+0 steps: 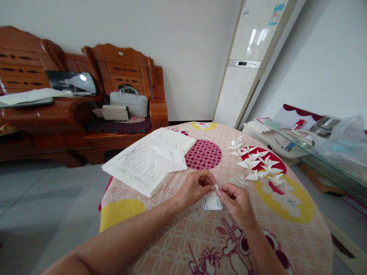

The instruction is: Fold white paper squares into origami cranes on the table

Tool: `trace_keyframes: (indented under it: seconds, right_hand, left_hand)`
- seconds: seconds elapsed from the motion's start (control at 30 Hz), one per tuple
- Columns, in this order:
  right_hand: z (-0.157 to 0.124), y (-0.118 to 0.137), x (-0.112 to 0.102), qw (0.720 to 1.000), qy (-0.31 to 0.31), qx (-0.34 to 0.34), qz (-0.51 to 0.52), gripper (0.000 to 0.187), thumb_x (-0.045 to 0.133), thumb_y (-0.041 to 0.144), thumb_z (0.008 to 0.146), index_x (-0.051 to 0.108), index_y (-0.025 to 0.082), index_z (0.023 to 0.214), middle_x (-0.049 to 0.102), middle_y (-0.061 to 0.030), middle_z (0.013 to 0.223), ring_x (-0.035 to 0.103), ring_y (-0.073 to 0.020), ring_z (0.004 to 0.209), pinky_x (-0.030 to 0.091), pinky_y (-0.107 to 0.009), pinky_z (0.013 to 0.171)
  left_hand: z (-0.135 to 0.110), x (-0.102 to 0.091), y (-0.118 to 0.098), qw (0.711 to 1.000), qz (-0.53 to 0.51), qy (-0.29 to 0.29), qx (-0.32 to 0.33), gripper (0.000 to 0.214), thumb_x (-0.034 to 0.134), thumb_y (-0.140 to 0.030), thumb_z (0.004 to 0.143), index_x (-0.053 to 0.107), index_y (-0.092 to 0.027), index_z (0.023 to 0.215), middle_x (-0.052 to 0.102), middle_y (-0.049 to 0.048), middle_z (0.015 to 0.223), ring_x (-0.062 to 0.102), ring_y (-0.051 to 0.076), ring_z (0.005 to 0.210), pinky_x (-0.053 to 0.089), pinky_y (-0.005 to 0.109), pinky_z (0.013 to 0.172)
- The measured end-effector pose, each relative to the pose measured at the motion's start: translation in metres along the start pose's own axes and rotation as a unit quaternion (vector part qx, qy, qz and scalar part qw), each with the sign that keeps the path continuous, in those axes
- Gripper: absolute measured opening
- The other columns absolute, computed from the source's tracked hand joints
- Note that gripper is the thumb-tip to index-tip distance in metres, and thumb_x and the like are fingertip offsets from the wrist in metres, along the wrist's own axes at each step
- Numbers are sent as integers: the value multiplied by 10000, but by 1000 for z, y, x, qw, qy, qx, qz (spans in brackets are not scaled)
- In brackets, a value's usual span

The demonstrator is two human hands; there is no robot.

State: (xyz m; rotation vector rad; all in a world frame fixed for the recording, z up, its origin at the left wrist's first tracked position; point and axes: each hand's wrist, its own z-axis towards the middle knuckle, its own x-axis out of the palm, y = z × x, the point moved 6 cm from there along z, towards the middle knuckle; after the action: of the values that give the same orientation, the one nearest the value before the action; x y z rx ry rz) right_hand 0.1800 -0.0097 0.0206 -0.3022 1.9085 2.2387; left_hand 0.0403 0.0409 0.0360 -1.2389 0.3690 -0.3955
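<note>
Both my hands meet over the middle of a round table with a pink patterned cloth (183, 236). My left hand (196, 187) and my right hand (236, 200) pinch the top of a small folded piece of white printed paper (211, 200), fingers closed on it. Several finished white paper cranes (255, 164) lie in a loose row to the right, just beyond my right hand. A stack of printed paper sheets (143, 162) lies to the left, beyond my left hand, with a loose cut sheet (172, 158) on top.
A carved wooden bench (126, 68) with a white handbag (129, 102) and a quilted purse (115, 112) stands behind the table at left. A tall white air conditioner (246, 65) stands at the back. A glass-topped unit with papers and plastic bags (321, 141) is on the right.
</note>
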Motion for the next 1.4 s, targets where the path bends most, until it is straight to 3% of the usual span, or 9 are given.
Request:
trace_keyframes:
  seconds: [0.23,0.37,0.53,0.67,0.8,0.87,1.03,1.17,1.4]
  right_hand:
    - [3,-14,2,996,51,65,31,301,601,393,826,575,143,659,396,60,528,312,-66,474,227,-205,429]
    - [3,-23,5,992,56,102,54,321,594,424,828,559,154,658,365,78,482,273,-56,409,174,-206,385]
    - [1,-25,7,989,66,124,45,356,561,465,843,519,174,644,349,94,433,251,-54,365,161,-203,371]
    - [1,-30,5,988,76,135,-2,363,520,445,860,465,194,604,376,88,416,270,-62,354,190,-206,380]
    - [8,-28,-3,983,24,38,-178,381,508,370,857,438,194,526,379,64,434,336,-84,412,211,-222,427]
    - [10,-26,-4,957,-4,6,-291,378,507,332,862,459,188,516,415,45,451,381,-97,447,216,-235,459]
    - [14,-21,-2,872,-33,23,-488,280,530,279,888,597,189,631,606,-28,566,515,-134,519,210,-271,504]
    - [16,-21,0,842,-29,38,-537,256,532,315,910,641,190,714,673,-65,640,585,-159,568,218,-280,522]
    - [17,-26,-2,840,-36,41,-540,262,537,341,913,655,188,735,688,-78,673,615,-177,609,234,-285,534]
  left_hand:
    - [3,0,21,985,-120,10,-123,344,787,-310,668,631,-115,904,627,10,694,541,79,593,368,180,537]
    - [2,3,29,977,-138,7,-163,351,796,-291,642,643,-113,903,613,-2,672,526,71,562,356,178,519]
    - [2,0,35,971,-155,-44,-176,328,766,-248,637,639,-106,904,554,-33,609,484,62,498,347,183,487]
    - [5,-6,41,981,-102,-50,-160,276,719,-221,659,645,-97,894,536,-37,592,467,61,497,339,181,481]
    - [11,-9,52,989,11,-11,-147,246,670,-195,676,657,-99,902,576,-20,613,499,79,533,354,185,504]
    - [16,-11,55,988,85,-1,-127,224,658,-180,680,664,-105,891,582,-20,613,509,88,545,361,192,514]
    - [22,-8,51,971,230,13,-62,181,638,-140,710,669,-124,888,630,3,683,572,123,628,407,220,584]
    - [22,-3,43,950,311,26,13,164,620,-74,706,654,-126,857,633,33,801,572,130,690,427,226,632]
    - [8,5,27,929,307,168,123,157,538,-127,854,693,-141,836,650,68,851,597,142,802,455,236,747]
